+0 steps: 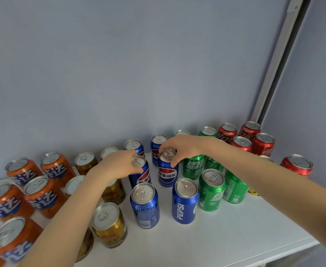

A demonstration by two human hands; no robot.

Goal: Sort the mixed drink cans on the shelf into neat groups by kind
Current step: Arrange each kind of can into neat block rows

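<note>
left hand (119, 163) grips the left blue can (141, 176) round its top rim. right hand (181, 147) pinches the top of the right blue can (168, 174). both cans stand upright on the shelf (235, 228), axis vertical, side by side with a gap, between the gold cans (110, 224) on the left and the green cans (212, 191) on the right. each hand is on its nearer can. likely next: square them up with the blue row.
</note>
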